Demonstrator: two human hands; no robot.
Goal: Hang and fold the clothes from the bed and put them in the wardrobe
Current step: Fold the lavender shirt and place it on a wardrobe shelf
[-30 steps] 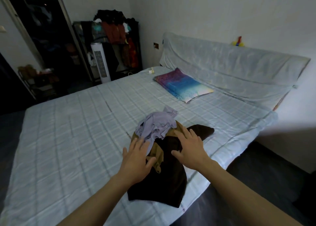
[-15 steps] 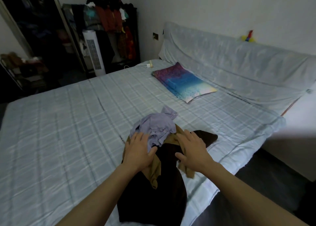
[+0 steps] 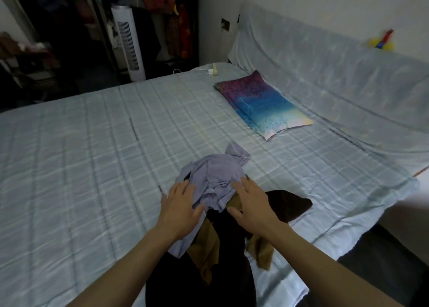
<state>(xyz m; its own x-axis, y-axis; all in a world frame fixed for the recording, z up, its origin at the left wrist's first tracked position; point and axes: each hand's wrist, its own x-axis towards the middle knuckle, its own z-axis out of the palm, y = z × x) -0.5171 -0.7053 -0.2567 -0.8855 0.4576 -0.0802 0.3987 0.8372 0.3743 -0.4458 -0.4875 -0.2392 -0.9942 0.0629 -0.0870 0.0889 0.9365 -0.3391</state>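
A small heap of clothes lies on the bed near its right edge: a crumpled lilac garment on top, a mustard-brown garment under it, and a dark brown garment at the bottom. My left hand rests flat on the lilac garment's left side, fingers spread. My right hand lies palm down on the heap's right side, fingertips touching the lilac cloth. Neither hand grips anything. At the back left stands the dark wardrobe with hanging clothes.
A purple-and-blue pillow lies near the covered headboard. A white tower fan stands beside the wardrobe. A charger with cable sits at the bed's far edge. Dark floor runs along the right side of the bed.
Both hands slid forward up the heap onto the lilac garment. The view moved closer to the bed.
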